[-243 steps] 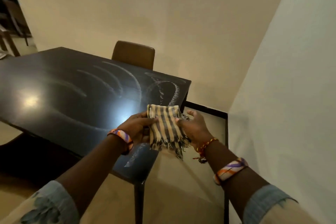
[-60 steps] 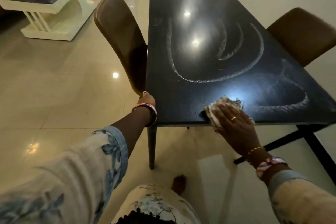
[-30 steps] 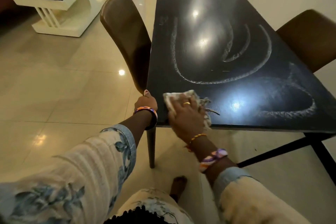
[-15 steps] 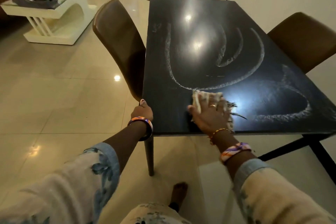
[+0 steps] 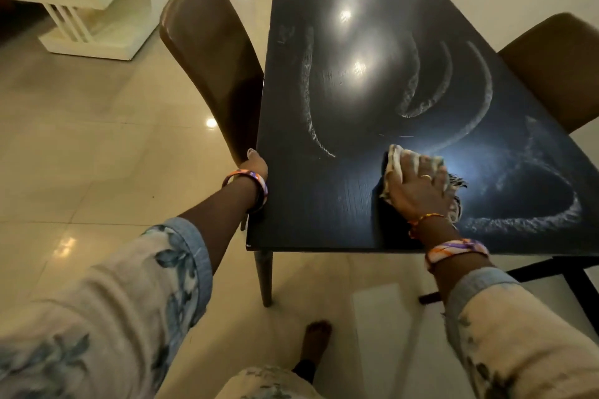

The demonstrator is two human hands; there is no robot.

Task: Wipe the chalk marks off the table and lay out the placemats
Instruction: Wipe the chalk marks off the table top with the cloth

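A dark table (image 5: 324,210) carries curved white chalk marks (image 5: 308,107) across its top, with a chalk loop (image 5: 534,220) at the near right. My right hand (image 5: 418,185) lies flat, pressing a striped fringed cloth (image 5: 397,157) onto the table near the front edge. The strip of table left of the cloth looks free of chalk. My left hand (image 5: 256,163) rests on the table's left edge, fingers curled over it. No placemats are in view.
A brown chair (image 5: 210,52) stands tucked at the table's left side, and another brown chair (image 5: 557,65) at the right. A white side table (image 5: 94,3) with a kettle stands far left. My foot (image 5: 316,340) is on the tiled floor below the table's front edge.
My right hand has slid the cloth rightward and slightly farther onto the table, wiping away the bottom of the big chalk curve. My left hand has stayed on the table edge.
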